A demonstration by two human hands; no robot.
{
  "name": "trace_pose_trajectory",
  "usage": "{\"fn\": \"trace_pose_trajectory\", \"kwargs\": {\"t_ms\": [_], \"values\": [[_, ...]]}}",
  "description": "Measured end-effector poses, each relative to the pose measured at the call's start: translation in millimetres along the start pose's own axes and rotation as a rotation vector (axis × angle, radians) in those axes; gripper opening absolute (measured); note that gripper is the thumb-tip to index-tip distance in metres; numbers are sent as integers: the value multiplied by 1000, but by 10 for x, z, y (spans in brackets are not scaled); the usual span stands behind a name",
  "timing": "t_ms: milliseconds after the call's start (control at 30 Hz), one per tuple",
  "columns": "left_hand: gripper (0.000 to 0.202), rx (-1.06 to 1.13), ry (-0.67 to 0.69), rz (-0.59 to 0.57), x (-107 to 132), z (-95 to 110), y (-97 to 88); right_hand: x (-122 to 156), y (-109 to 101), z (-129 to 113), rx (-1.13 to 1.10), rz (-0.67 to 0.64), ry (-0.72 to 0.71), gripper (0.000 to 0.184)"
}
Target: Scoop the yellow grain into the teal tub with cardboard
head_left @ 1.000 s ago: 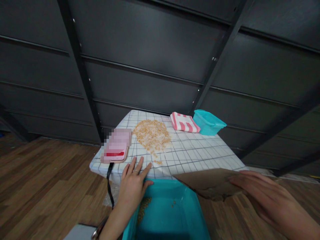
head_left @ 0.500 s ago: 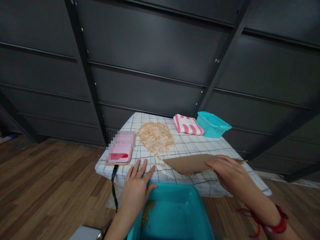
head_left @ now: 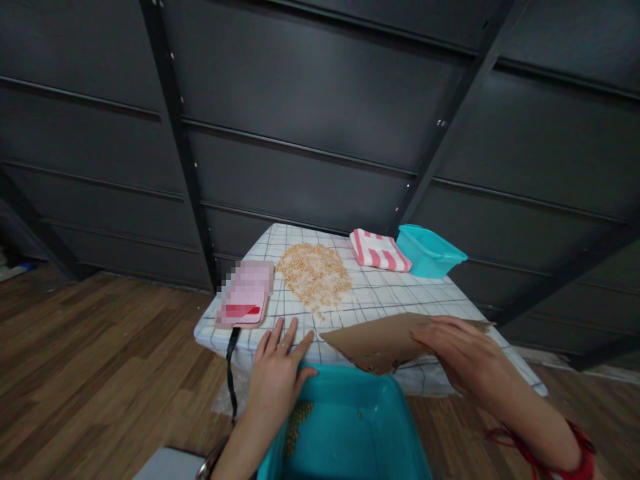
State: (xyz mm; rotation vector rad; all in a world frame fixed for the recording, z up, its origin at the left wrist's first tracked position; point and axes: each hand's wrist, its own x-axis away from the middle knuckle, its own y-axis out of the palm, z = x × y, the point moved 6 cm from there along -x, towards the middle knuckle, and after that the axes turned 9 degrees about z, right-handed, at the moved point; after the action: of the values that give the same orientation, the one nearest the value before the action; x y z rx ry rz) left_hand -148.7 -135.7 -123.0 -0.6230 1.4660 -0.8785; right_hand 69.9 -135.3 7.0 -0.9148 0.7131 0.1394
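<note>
My right hand (head_left: 463,350) grips a piece of brown cardboard (head_left: 380,340), whose lower edge is at the table's front, over the far rim of a teal plastic bin (head_left: 350,440). Fingers apart, my left hand (head_left: 280,373) rests at the table edge, its thumb by the bin's rim. A few small yellowish beans (head_left: 299,427) sit along the left side of the bin. On the checked tablecloth (head_left: 380,293) lies a spread heap of yellow beans (head_left: 315,270) mixed with fine white grains.
A pink phone (head_left: 246,287) with a black strap lies at the table's left. At the back right are a folded red-and-white striped towel (head_left: 381,251) and a turquoise basket (head_left: 431,253). A dark panelled wall (head_left: 310,147) stands behind the table.
The cardboard has come nearer the bin in my right hand. Several stray beans at the table's front are no longer seen there. My left hand has hardly moved.
</note>
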Motion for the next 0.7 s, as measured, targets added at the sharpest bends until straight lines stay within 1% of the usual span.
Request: {"fn": "trace_pose_trajectory", "kwargs": {"t_ms": [133, 367, 600, 700], "values": [[52, 10, -11, -2, 13, -9, 16, 30, -30, 21, 18, -5, 2, 38], [52, 11, -7, 3, 9, 4, 4, 45, 46, 35, 46, -7, 28, 39], [53, -2, -4, 11, 3, 2, 3, 35, -24, 13, 0, -53, 26, 40], [53, -2, -10, 16, 8, -5, 10, 61, -26, 40, 16, -45, 19, 42]]}}
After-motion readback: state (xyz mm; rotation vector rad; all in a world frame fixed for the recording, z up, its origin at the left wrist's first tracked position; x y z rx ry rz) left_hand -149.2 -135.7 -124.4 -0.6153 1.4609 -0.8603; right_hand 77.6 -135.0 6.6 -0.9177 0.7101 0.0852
